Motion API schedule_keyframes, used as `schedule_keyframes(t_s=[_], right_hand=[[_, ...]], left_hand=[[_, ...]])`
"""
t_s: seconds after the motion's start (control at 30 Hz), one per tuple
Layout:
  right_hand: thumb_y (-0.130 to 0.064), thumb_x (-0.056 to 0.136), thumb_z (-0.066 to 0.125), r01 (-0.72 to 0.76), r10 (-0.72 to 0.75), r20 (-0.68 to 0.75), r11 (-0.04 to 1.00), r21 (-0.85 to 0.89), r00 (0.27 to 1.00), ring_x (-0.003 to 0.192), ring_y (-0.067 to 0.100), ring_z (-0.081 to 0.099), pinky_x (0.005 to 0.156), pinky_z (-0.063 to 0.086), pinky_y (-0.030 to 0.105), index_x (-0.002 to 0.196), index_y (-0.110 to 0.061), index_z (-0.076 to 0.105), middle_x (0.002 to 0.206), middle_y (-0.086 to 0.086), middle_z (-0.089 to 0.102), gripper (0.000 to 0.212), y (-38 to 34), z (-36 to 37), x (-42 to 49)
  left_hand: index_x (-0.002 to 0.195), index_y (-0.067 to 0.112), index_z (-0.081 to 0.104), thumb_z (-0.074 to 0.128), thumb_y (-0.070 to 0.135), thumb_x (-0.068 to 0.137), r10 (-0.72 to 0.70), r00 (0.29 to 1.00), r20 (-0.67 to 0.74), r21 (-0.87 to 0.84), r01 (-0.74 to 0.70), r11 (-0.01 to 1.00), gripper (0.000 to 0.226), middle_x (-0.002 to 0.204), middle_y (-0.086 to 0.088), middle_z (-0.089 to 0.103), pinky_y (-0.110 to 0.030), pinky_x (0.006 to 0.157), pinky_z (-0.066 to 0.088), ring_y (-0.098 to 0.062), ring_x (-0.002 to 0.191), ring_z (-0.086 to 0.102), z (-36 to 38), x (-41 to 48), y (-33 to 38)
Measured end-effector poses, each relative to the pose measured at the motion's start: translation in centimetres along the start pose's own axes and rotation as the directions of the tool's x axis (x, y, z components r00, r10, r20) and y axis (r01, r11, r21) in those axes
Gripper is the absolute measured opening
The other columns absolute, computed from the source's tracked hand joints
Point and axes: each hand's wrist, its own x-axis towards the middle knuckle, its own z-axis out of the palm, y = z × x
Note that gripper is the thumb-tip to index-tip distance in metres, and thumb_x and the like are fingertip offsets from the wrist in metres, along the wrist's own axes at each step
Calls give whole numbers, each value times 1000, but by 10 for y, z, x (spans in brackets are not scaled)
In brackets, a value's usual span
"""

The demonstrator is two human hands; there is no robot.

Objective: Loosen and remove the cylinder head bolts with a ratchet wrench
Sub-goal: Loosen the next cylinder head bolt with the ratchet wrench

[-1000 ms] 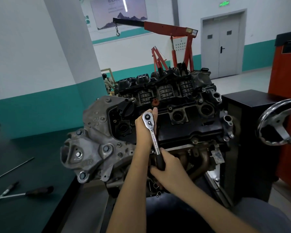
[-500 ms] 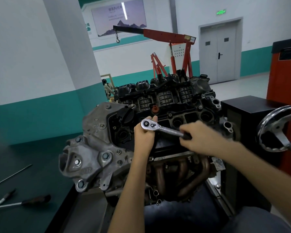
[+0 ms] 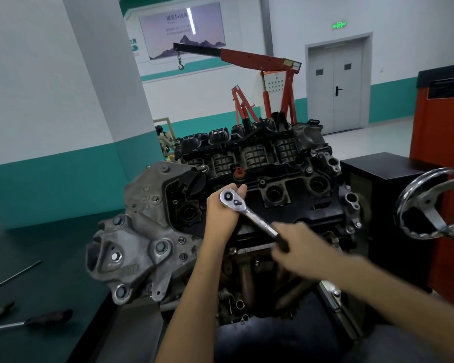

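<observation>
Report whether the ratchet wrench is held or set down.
Held. The right hand grips the ratchet wrench by its black handle; the left hand steadies its head over the engine.

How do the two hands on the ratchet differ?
The left hand is curled just under the shiny head of the ratchet, while the right hand grips its black handle end. The left hand looks sharp and the right hand is blurred. The left hand reaches in from below, the right hand from the lower right. Both hold the same tool.
</observation>
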Motion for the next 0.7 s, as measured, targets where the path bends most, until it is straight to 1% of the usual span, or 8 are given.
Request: schedule_keyframes(t_s=[0.1,0.2,0.27,0.33,0.43,0.5,0.6,0.7], right_hand=[[-22,87,57,88,-57,91,914,-396,994,57,12,50,56,39,24,81,-27,45,69,-6,46,14,11,-60,28],[-25,86,57,99,-95,34,867,-489,995,63,16,48,60,40,29,83,-25,45,68,-8,42,12,10,-65,37],[-27,84,58,4,-31,-72,937,-350,997,62,20,52,58,42,30,78,-27,41,69,-4,46,18,13,-37,19],[-24,83,59,-71,59,-165,995,-66,985,54,16,52,50,41,20,74,-25,37,64,-1,49,24,5,7,-5],[-15,85,59,-133,211,-215,935,330,954,54,8,51,48,41,14,82,-25,39,66,0,52,22,-31,73,-16],[-12,87,55,-154,277,-224,882,445,934,59,9,55,53,46,17,97,-17,47,72,3,56,13,-54,100,-10],[-12,86,54,-169,277,-189,880,445,942,64,14,56,57,45,20,101,-16,49,78,7,57,16,-51,95,-8],[-10,82,56,-92,114,-99,975,203,988,61,16,51,60,39,24,83,-23,45,72,4,54,17,-17,45,-10]], left_hand=[[50,28,28,61,18,94,4,1000,23,-27,-3,1000,56,51,13,27,-20,51,24,-6,53,24,0,-1,3],[56,24,31,60,19,96,-3,1000,-27,-92,1,996,49,54,13,31,-22,56,28,-6,56,28,2,-5,1],[54,29,33,59,18,96,-1,997,-79,-106,-7,994,51,52,15,33,-17,55,30,-2,54,30,6,-9,2],[56,29,32,59,18,97,-10,994,-111,-94,-1,996,50,52,16,33,-13,52,28,-1,53,30,10,-10,3],[61,23,27,57,17,97,8,990,-138,-22,-11,1000,48,58,11,26,-18,52,26,-3,54,26,12,-7,5],[63,19,25,55,16,98,66,988,-136,69,-57,996,47,59,7,22,-19,50,24,-6,51,23,9,-7,5],[62,21,24,56,18,97,61,991,-119,79,-52,996,48,56,10,22,-20,51,22,-6,53,22,7,-6,5],[54,31,29,60,18,95,4,999,-50,-39,-6,999,53,51,14,27,-18,53,25,-4,54,24,6,-5,0]])
